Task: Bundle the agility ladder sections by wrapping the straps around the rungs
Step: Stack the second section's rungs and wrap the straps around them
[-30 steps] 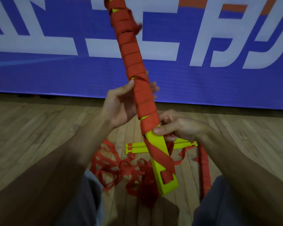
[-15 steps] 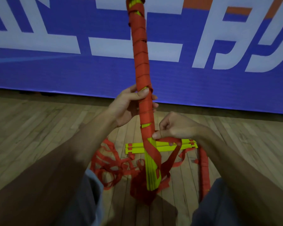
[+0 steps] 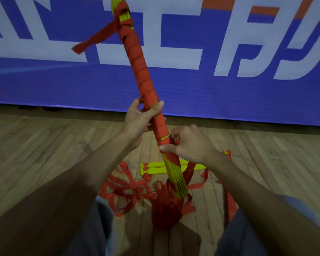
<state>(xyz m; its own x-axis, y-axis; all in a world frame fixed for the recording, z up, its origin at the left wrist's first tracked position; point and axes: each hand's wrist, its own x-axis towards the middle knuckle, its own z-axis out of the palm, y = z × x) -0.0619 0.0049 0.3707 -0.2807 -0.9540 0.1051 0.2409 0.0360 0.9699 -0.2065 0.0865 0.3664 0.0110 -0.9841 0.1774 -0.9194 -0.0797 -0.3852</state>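
1. Loose red straps (image 3: 129,193) lie heaped on the wooden floor (image 3: 44,154), feeding the wrap.
2. Right hand (image 3: 188,145) is pinched shut on the strap at the bundle's lower end, apparently keeping tension.
3. Left hand (image 3: 139,121) is clamped around the upright rung bundle (image 3: 146,84), steadying it.
4. A spare yellow rung (image 3: 153,168) lies beyond.

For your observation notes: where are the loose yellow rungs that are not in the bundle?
The loose rungs lie flat on the wooden floor at centre frame, behind the bundle, below the right hand, among red straps.
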